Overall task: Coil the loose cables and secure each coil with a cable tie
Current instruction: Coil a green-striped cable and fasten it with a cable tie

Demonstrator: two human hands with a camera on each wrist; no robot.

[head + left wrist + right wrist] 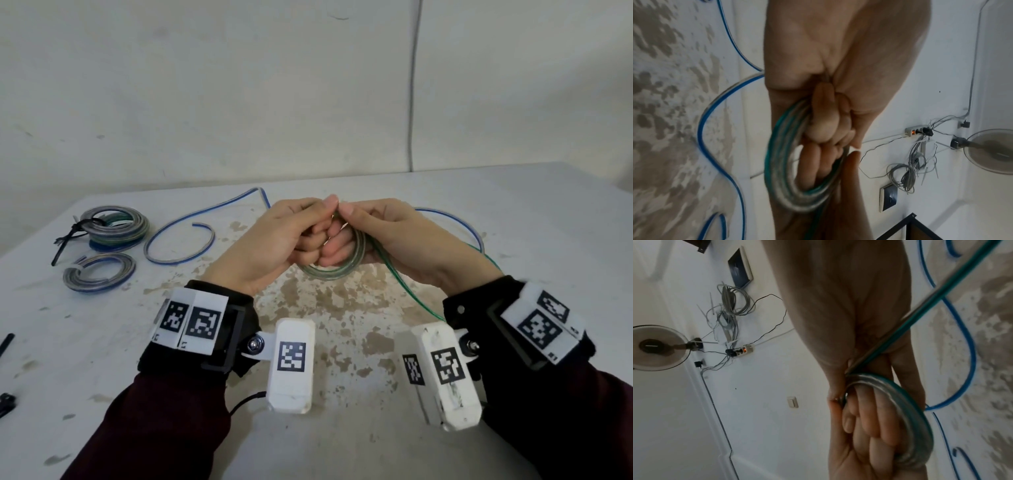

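- Grip: the left hand (270,240) and the right hand (387,236) meet above the middle of the table (342,445), thumbs touching at the top, both sets of fingers curled around the green-striped coil (337,270).
- Left wrist view: the left fingers (822,128) are folded through the centre of the green-striped coil (785,162), whose turns lie stacked against the palm; the picture is motion-blurred here.
- Right wrist view: the right hand (849,313) pinches the top of the green-striped coil (906,404), while the fingers (869,423) of the other hand show through its opening.
- Free end: a green-striped tail (404,287) leaves the coil on the right side, runs down and across the right palm, and passes behind the right wrist; in the right wrist view the same tail (941,296) crosses the frame as a taut diagonal.
- Loose cable: a blue-striped cable (178,240) lies uncoiled on the table behind the hands, curling to an open end at the left and looping out again at the right (469,229).
- Finished coils: at the far left of the table, a stacked coil (118,226) is bound with a black cable tie (68,238); just in front of it lies a smaller coil (99,275) with a pale band at its left edge.
- Table edge, left: small black pieces (7,342) lie partly out of frame; what they are cannot be told.
- Wrists: each carries a black strap with white marker-printed blocks (293,363).
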